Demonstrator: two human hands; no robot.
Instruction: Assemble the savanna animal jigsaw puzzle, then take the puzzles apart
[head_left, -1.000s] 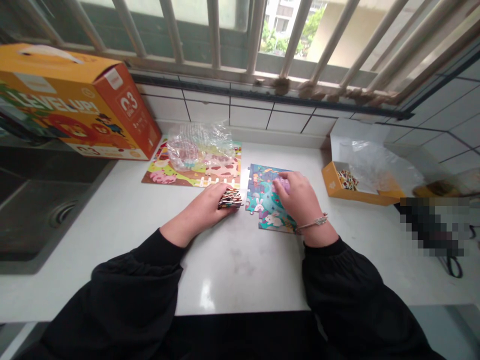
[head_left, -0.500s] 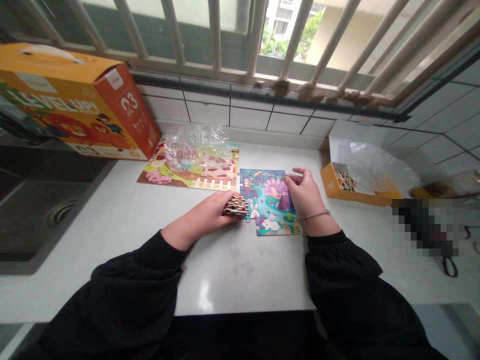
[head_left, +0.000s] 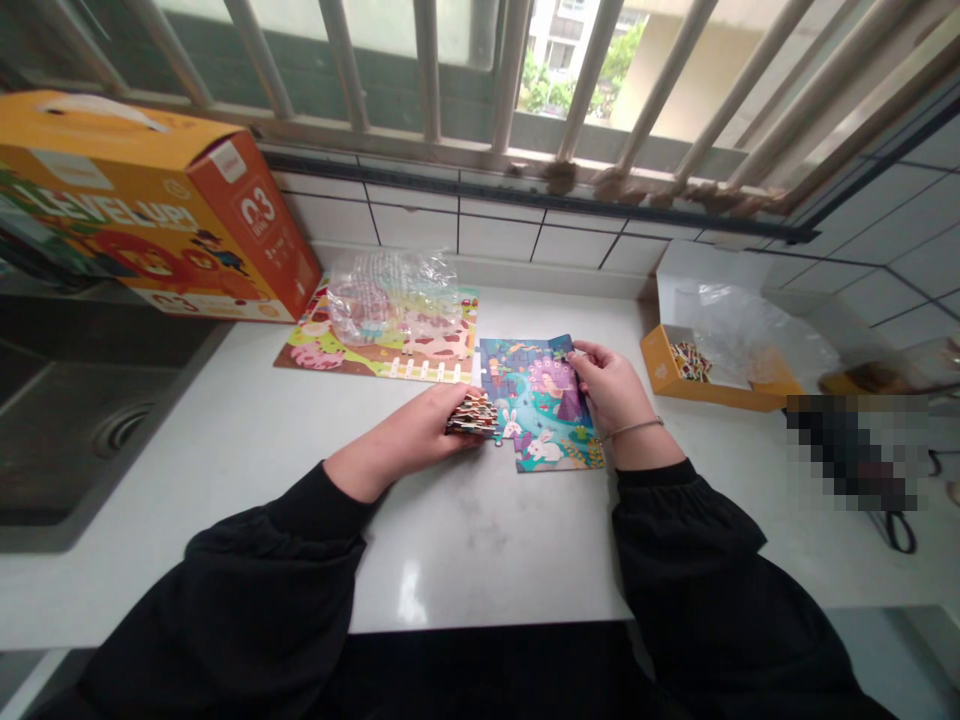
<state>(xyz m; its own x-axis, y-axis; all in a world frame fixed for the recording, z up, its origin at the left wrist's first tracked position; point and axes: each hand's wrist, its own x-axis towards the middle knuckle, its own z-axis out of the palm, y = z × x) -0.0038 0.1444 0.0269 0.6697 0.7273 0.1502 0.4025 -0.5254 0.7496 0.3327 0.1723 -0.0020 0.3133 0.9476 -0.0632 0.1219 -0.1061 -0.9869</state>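
Observation:
My left hand (head_left: 416,432) is closed around a thick stack of jigsaw puzzle pieces (head_left: 472,416), their edges facing right. The stack is at the left side of a joined jigsaw puzzle (head_left: 541,400) showing white rabbits, a blue stream and a purple shape. My right hand (head_left: 616,392) pinches this puzzle's right edge near the top, and the upper right corner there is bent up off the counter. A gap shows at the puzzle's lower left. The fingers under the edge are partly hidden.
A farm-animal puzzle (head_left: 360,362) lies behind my left hand with a crumpled clear bag (head_left: 394,295) on it. An orange box (head_left: 150,210) stands beside the sink (head_left: 67,430). At right, an open orange carton (head_left: 720,393) holds more pieces, near a blurred dark object (head_left: 855,455).
My right fingers have closed on the puzzle's right edge, and its upper right corner has come up. The puzzle has shifted slightly right. My left hand is almost unmoved with the stack.

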